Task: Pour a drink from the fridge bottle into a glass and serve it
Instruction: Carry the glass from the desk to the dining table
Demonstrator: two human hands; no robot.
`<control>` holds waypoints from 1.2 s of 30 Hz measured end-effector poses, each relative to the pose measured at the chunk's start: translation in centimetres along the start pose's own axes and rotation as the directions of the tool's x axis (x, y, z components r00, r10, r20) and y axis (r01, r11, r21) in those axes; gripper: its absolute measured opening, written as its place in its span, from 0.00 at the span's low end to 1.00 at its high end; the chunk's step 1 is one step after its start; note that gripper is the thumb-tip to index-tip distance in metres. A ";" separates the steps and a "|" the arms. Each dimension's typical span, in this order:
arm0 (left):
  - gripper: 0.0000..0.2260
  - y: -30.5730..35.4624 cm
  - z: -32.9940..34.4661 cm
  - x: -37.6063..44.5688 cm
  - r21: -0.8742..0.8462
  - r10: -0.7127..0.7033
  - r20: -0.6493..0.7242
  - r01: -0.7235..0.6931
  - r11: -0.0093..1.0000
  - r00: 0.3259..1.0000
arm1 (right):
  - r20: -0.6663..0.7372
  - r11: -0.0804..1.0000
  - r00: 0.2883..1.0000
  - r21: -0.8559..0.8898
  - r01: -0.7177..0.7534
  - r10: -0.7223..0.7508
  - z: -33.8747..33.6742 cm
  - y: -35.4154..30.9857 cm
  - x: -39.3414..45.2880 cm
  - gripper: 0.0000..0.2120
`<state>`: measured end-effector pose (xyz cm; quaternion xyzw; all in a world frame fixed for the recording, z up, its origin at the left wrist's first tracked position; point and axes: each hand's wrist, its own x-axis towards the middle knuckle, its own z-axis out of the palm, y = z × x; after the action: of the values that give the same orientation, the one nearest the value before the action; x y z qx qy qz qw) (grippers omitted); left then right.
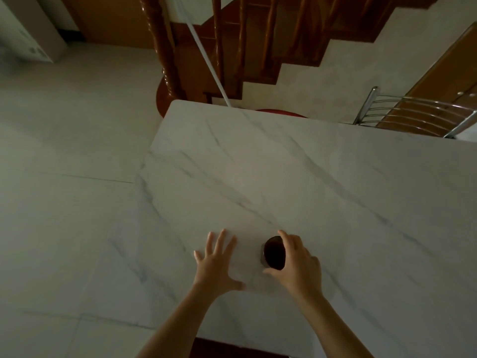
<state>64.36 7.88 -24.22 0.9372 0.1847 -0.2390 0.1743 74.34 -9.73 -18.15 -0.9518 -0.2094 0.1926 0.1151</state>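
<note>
**Setting the filled glass down on the marble table**

The glass (274,252), dark with drink nearly to the brim, stood on the white marble table (296,164) near its front edge, at about 6 o'clock on the tabletop. The right hand (296,262) sat at the glass's 3 o'clock side, forefinger curved over the far rim and thumb reaching round the near side, so the fingers were curled about it; whether they pressed the wall or had just eased off could not be told. The left hand (218,259) lay at the glass's 9 o'clock, just beside it and apart from it, fingers spread and straight over the table, holding nothing.

The pour looked finished, with no bottle in sight, so the step in hand was judged to be the serving itself. With the drink so high, it would be best done by keeping the glass upright, letting its base settle flat before the fingers loosened, and drawing the right hand away sideways toward 3 o'clock rather than up across the rim. The left hand should stay clear of the glass. A metal chair (413,112) stood at the table's 1 o'clock corner.
</note>
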 end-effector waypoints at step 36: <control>0.32 -9.7 -13.1 -28.2 -0.107 -0.183 -0.663 0.150 0.983 0.726 | -0.268 0.864 0.823 -0.119 0.488 -0.502 -8.0 -17.3 -17.1 0.31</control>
<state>42.15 14.36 -1.27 0.9356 0.3238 0.1032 0.0957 57.17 -3.07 -0.33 -0.8848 -0.4343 0.0099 0.1689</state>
